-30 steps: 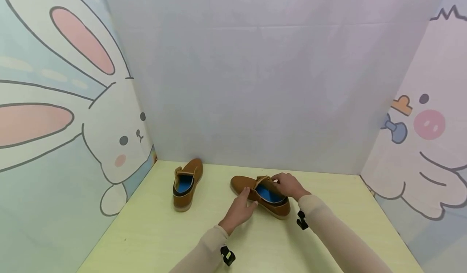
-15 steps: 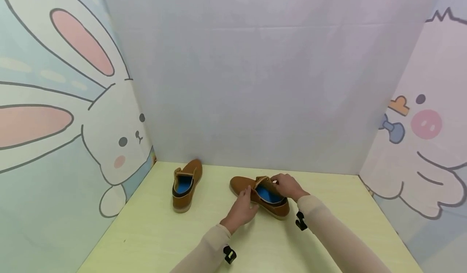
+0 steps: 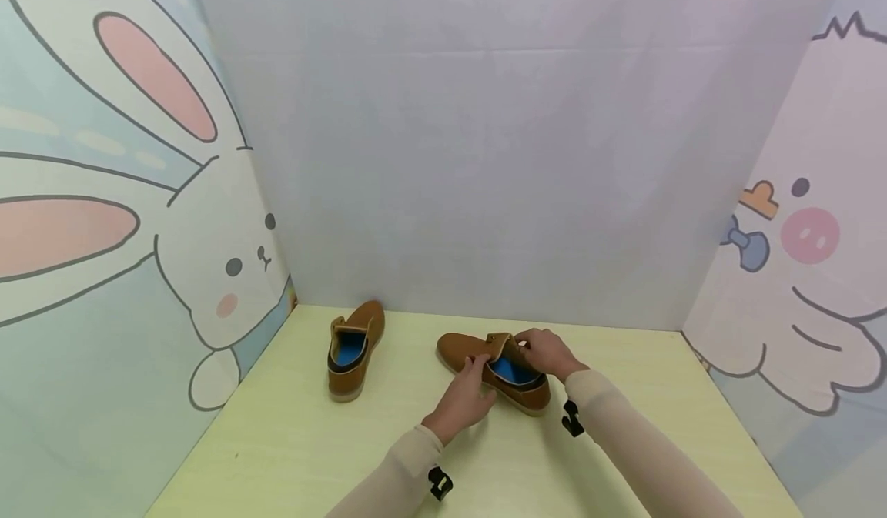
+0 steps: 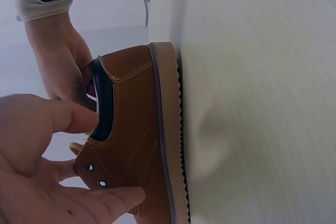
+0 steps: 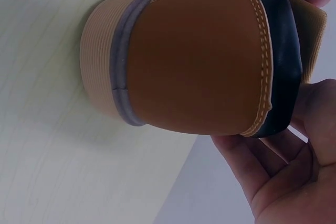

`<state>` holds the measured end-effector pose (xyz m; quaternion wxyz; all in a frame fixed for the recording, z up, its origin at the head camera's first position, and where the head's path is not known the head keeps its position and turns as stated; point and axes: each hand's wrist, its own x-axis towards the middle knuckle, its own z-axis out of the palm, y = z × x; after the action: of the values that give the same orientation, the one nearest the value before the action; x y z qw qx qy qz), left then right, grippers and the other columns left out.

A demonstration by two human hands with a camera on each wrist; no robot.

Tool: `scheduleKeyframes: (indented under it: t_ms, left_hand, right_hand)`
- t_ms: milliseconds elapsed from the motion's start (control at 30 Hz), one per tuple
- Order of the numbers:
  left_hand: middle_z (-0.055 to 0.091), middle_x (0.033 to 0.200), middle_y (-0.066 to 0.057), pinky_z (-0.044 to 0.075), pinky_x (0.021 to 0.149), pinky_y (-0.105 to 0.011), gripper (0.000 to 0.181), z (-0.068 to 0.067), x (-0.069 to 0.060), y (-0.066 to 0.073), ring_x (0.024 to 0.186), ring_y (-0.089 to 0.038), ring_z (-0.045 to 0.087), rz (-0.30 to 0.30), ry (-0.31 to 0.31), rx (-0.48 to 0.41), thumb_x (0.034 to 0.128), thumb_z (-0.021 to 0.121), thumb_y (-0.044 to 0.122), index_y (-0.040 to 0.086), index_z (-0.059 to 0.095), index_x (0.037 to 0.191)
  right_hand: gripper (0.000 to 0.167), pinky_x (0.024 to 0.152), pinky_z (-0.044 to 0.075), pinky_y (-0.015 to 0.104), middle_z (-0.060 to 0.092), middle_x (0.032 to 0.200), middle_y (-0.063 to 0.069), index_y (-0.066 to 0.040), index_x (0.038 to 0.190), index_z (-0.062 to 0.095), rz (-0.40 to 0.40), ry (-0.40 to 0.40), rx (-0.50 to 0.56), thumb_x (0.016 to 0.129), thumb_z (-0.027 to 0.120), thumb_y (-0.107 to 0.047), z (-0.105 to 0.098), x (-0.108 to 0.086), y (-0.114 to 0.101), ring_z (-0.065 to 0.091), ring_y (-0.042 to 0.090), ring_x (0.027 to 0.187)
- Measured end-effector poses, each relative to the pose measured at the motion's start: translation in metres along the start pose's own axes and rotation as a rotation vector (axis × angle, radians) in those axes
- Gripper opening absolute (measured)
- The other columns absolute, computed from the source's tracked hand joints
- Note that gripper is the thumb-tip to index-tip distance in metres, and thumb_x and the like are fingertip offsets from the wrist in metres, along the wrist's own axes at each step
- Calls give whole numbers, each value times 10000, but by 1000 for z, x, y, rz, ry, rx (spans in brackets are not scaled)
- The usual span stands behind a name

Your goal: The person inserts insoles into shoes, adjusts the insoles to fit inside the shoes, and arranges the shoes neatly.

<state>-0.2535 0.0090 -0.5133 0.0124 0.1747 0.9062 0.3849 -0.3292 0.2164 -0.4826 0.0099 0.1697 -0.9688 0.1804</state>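
A brown shoe [image 3: 459,347] with a blue insole and pale ridged sole stands on the table, toe to the left. My left hand [image 3: 463,402] is on its near side. In the left wrist view, the left thumb and fingers hold the near eyelet flap [image 4: 97,169], below the dark collar [image 4: 105,103]. On the far side, my right hand [image 3: 550,352] pinches the upper edge near the opening. The heel [image 5: 194,61] fills much of the right wrist view, partly hiding the right fingertips. Both eyelet flaps stand partly raised about the tongue.
A matching brown shoe [image 3: 346,383] stands at the left back of the pale yellow table [image 3: 291,441], toe away from me. A grey-white back wall [image 3: 450,156] and side walls with cartoon animals enclose the table.
My left hand has shifted slightly right along the near flap, and the tongue area has tilted toward the opening. The right hand and both shoes stay nearly in place.
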Motion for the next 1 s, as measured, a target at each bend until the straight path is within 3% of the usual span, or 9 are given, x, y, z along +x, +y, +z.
scheduleKeyframes:
  t_ms: [100, 200, 267, 400, 533, 600, 667, 767, 1000]
  left_hand:
    - [295, 1540, -375, 562, 730, -435, 591, 0, 1, 1, 938, -380, 682, 9, -2, 20, 981, 671, 143, 98, 415, 1512]
    - [262, 1536, -404, 427, 486, -322, 581, 0, 1, 3, 521, -209, 551, 9, -21, 40, 981, 667, 137, 104, 422, 1507]
    - [227, 1544, -414, 393, 458, -319, 597, -1, 0, 5, 457, -191, 493, 0, -38, 35, 981, 668, 142, 101, 408, 1517]
    - [175, 1576, -392, 555, 711, -439, 701, -1, -3, 8, 880, -363, 692, -38, -65, 10, 984, 671, 193, 86, 319, 1580]
    - [140, 1599, -363, 465, 998, -567, 842, 0, -5, 9, 1338, -497, 449, -52, -72, -46, 988, 671, 221, 52, 150, 1628]
    - [214, 1584, -355, 466, 996, -555, 901, 1, -5, 9, 1318, -469, 483, -50, -51, -100, 983, 670, 196, 11, 62, 1622]
    - [497, 1410, -330, 503, 937, -511, 925, 3, -5, 8, 1141, -376, 624, -61, -23, -149, 980, 666, 183, -37, 20, 1605]
    - [569, 1341, -299, 502, 942, -507, 913, 7, -6, 7, 1114, -343, 638, -85, 20, -230, 980, 657, 174, -95, 26, 1582]
    - [173, 1614, -316, 409, 1059, -566, 870, 7, -6, 6, 1381, -439, 420, -75, 31, -259, 993, 636, 208, -108, 74, 1577]
  right_hand:
    - [258, 755, 580, 447, 729, 1051, 151, -35, 1192, 736, -5, 1, -4, 963, 617, -26, 1, 0, 0, 698, 302, 884]
    - [256, 736, 583, 438, 730, 1045, 153, -35, 1195, 736, 5, -4, -2, 964, 625, -31, 2, 0, 1, 701, 303, 877]
    - [260, 736, 583, 439, 730, 1048, 156, -34, 1202, 734, 21, -7, 6, 965, 626, -32, 3, 0, 2, 702, 308, 885]
    - [260, 748, 583, 447, 727, 1057, 160, -31, 1208, 728, 28, -15, 6, 967, 628, -32, 3, 0, 2, 702, 317, 906]
    - [258, 770, 580, 456, 724, 1075, 161, -36, 1218, 722, 26, -13, 1, 975, 636, -50, 2, -1, 2, 700, 323, 929]
    - [253, 765, 578, 459, 724, 1069, 160, -37, 1214, 722, 18, -8, 2, 975, 639, -50, 1, -1, 1, 700, 324, 923]
    - [249, 760, 578, 455, 725, 1066, 156, -42, 1208, 725, 13, -3, 1, 974, 641, -50, 1, -1, 1, 700, 320, 919]
    - [242, 746, 578, 449, 727, 1050, 152, -44, 1196, 731, 19, 6, 5, 972, 639, -44, 0, -1, -1, 700, 313, 902]
    - [234, 712, 581, 433, 727, 1053, 154, -35, 1191, 730, 35, 2, 50, 982, 631, -70, 4, 0, -2, 706, 303, 890]
